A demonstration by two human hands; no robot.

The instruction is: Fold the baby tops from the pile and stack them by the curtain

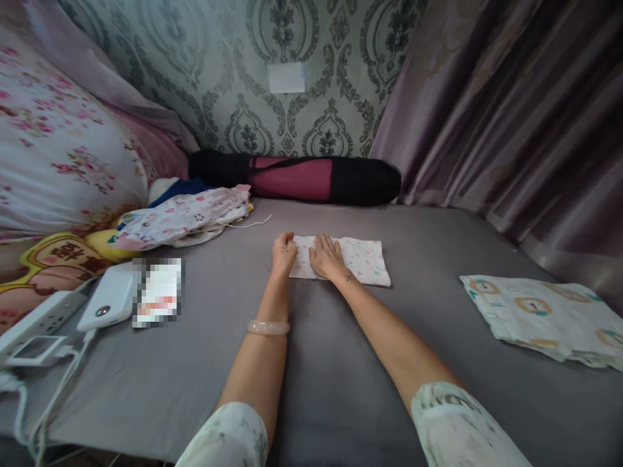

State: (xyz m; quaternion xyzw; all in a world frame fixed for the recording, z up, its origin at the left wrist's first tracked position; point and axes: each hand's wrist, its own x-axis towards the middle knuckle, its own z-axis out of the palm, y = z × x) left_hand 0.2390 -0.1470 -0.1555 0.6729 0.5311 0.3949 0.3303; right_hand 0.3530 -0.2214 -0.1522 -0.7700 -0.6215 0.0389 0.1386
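A folded white cloth (365, 259) with small coloured prints lies flat on the grey sheet in front of me. My left hand (283, 253) is closed at the cloth's left end, its fingers curled over that edge and partly hidden from view. Flat on the cloth, left of its middle, rests my right hand (326, 256) with its fingers stretched out. A pale bangle (268, 327) circles my left forearm.
To the right lies a larger folded cloth (540, 318) with animal prints. A pile of printed cloth (189, 214), a power bank (109, 295) and a power strip (39, 321) with cables are on the left. A black and red long bag (292, 178) lies along the wall.
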